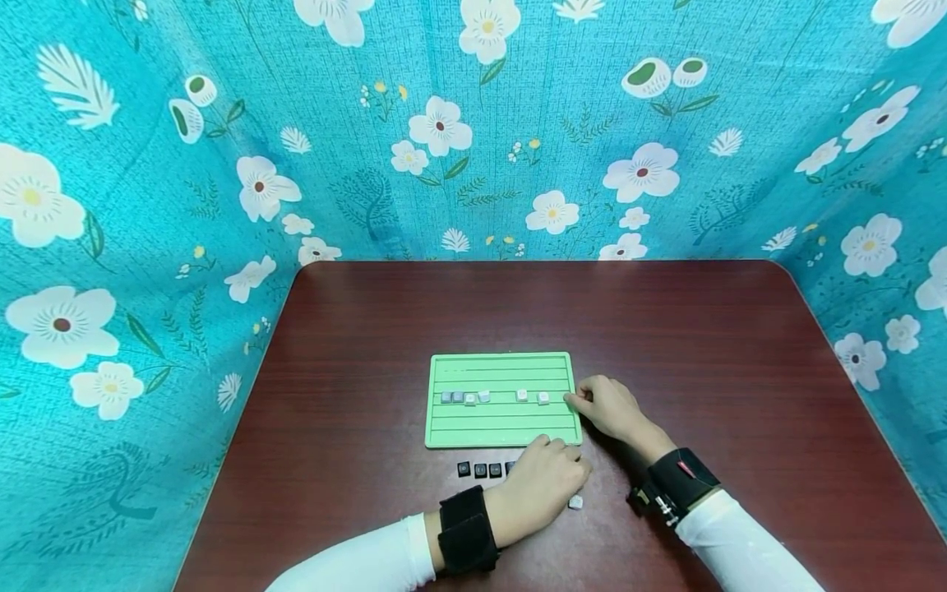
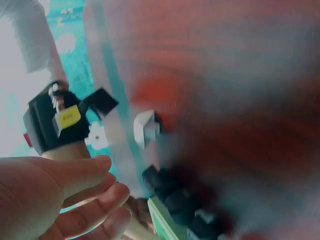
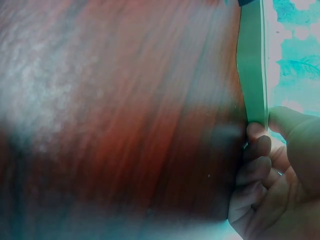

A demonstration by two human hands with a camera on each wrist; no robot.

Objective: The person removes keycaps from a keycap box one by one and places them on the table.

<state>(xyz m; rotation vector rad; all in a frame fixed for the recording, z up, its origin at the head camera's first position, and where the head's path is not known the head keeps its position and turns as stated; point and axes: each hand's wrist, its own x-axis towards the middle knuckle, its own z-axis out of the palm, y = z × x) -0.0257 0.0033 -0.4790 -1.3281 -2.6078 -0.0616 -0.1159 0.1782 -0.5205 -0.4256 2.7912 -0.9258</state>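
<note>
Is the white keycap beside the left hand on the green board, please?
Off it; the keycap lies on the table, apart from the board.

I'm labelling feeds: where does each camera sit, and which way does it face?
Head: on the head, facing forward and down at the green board; left hand, right hand, sleeves show.
Left wrist: on that wrist, facing a white keycap and table; left fingers, right wristband show.
Right wrist: on that wrist, facing table and board edge; right hand shows, pinching it.
Shared: head and right wrist see board, right hand.
</note>
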